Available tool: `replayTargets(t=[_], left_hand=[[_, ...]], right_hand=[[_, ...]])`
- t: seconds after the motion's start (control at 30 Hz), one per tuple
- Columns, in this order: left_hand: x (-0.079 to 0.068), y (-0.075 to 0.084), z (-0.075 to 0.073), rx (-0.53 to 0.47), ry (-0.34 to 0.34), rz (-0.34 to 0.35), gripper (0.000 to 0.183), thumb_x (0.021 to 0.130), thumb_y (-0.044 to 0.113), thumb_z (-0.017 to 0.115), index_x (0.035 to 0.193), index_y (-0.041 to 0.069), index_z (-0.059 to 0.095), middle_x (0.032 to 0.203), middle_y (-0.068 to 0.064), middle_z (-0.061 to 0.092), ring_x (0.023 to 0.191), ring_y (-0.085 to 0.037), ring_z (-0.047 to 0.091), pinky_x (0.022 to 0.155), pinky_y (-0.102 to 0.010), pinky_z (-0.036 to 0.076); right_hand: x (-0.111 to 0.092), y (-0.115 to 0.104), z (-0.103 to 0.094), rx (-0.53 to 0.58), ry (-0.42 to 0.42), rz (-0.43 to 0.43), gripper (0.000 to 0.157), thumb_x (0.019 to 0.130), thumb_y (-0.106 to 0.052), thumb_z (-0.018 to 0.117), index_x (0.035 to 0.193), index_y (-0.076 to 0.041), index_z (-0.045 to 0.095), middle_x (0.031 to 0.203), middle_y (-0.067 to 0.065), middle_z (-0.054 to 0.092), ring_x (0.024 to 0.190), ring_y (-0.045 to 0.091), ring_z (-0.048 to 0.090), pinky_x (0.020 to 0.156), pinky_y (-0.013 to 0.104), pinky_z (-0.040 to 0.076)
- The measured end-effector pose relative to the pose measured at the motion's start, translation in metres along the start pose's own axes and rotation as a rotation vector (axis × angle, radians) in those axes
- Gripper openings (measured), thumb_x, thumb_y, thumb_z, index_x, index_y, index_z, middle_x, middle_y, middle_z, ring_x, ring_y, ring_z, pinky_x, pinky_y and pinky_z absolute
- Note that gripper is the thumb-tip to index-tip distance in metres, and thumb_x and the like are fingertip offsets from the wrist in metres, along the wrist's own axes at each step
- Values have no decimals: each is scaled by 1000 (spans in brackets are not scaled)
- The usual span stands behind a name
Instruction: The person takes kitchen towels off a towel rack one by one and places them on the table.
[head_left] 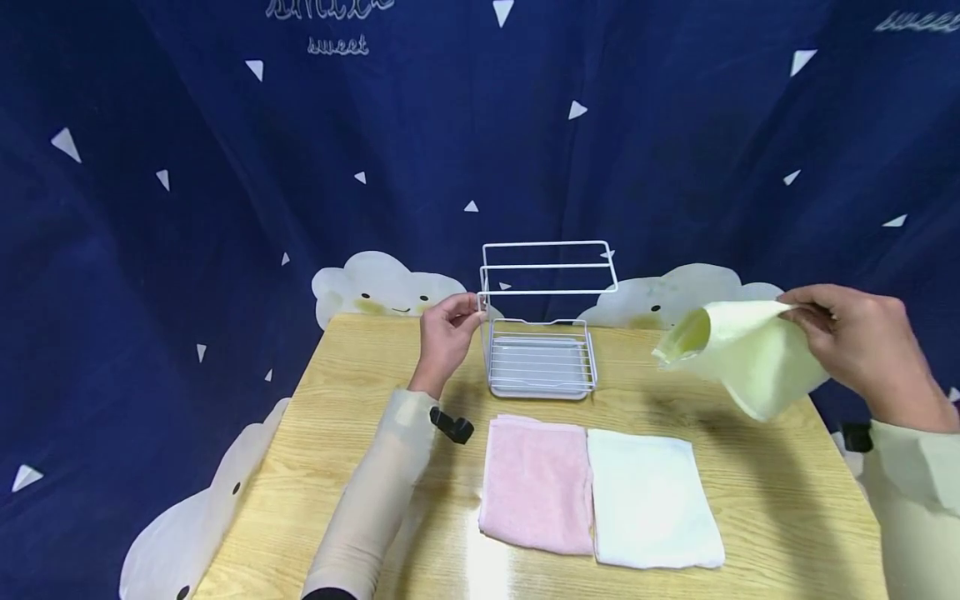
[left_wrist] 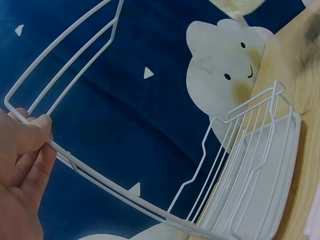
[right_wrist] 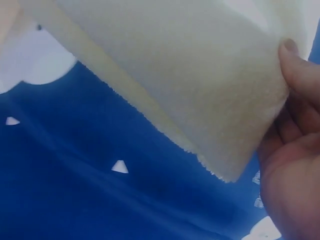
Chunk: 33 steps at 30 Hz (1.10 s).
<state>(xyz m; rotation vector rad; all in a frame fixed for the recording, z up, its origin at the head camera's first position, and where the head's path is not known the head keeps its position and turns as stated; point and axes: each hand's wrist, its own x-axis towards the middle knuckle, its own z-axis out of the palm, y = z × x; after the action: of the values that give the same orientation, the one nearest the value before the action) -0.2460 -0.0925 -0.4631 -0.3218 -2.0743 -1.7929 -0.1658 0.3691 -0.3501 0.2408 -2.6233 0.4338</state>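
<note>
A white wire rack (head_left: 547, 267) stands at the back of the table, with a pale tray (head_left: 538, 392) under its lower wire basket. My left hand (head_left: 448, 337) pinches the rack's left upright between thumb and fingers, just below the top bars; the left wrist view shows the thumb (left_wrist: 37, 132) over the wire. Over the table's right side, my right hand (head_left: 862, 342) grips a pale yellow towel (head_left: 757, 350) by its edge. The towel hangs in the air, folded over with its left end curled open. Up close in the right wrist view, the thumb (right_wrist: 300, 70) presses on the cloth.
In front of the rack, a folded pink towel (head_left: 536, 492) and a folded white towel (head_left: 652, 500) lie side by side on the wooden table (head_left: 337, 483). A dark blue curtain (head_left: 420, 167) with white triangles and clouds hangs behind the table.
</note>
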Motion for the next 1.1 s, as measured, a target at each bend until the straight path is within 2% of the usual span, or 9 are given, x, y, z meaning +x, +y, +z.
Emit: replayTargets(t=[0.07,0.2,0.27,0.33,0.43,0.63,0.73,0.97,1.1], left_hand=[[0,0,0,-6,-2,3,17,85,-8,76,101,-9,71,97,-25,72,82,-16,66,80,-27,58],[1,-1,1,-10,4,-9,16,84,-8,77,100,-6,73,96,-27,71,82,-16,66,79,-25,57],[1,-1,2,-11,10,-17,17,84,-7,77,100,-6,73,96,-24,72,83,-19,67,79,-24,57],[2,0,2,-9,14,-25,17,84,-7,78,100,-6,73,95,-22,73,84,-23,67,78,-24,57],[2,3,4,-7,13,-31,17,84,-9,76,101,-9,72,96,-23,73,85,-29,67,79,-25,57],[-4,29,3,20,16,-33,17,84,-15,72,101,-15,69,96,-27,71,86,-32,67,81,-29,58],[-7,38,2,33,16,-23,17,85,-13,73,101,-16,68,95,-27,71,86,-33,67,80,-28,58],[-1,4,2,6,27,-20,17,85,-9,76,101,-10,72,95,-21,73,86,-27,69,79,-25,57],[0,0,2,-18,18,-16,17,84,-7,77,100,-8,72,94,-19,73,84,-22,68,80,-28,58]], right_hand=[[-7,6,4,4,-20,1,13,88,8,72,100,3,73,97,28,69,78,42,63,64,49,50],[-18,18,12,-8,-63,-25,17,84,8,75,99,1,74,94,26,70,75,38,63,62,44,51],[-23,23,17,-20,-83,-41,18,83,8,76,99,0,75,92,24,71,73,36,63,59,42,50],[-28,28,20,-25,-104,-55,19,82,10,75,98,1,74,90,25,71,72,37,64,60,51,51],[-36,37,26,-34,-107,-68,19,80,10,77,96,0,75,88,22,71,72,36,65,58,48,52],[-46,53,36,-45,-135,-77,19,76,9,81,89,-4,76,81,14,71,66,26,60,54,40,49],[-48,59,38,-54,-140,-101,19,75,9,81,86,-5,76,80,12,71,65,24,59,54,43,49],[-53,68,41,-73,-194,-126,18,78,9,77,89,-5,75,84,14,72,68,28,63,60,52,53],[-57,72,43,-83,-240,-110,17,78,10,74,91,-2,74,88,18,71,70,30,64,63,56,53]])
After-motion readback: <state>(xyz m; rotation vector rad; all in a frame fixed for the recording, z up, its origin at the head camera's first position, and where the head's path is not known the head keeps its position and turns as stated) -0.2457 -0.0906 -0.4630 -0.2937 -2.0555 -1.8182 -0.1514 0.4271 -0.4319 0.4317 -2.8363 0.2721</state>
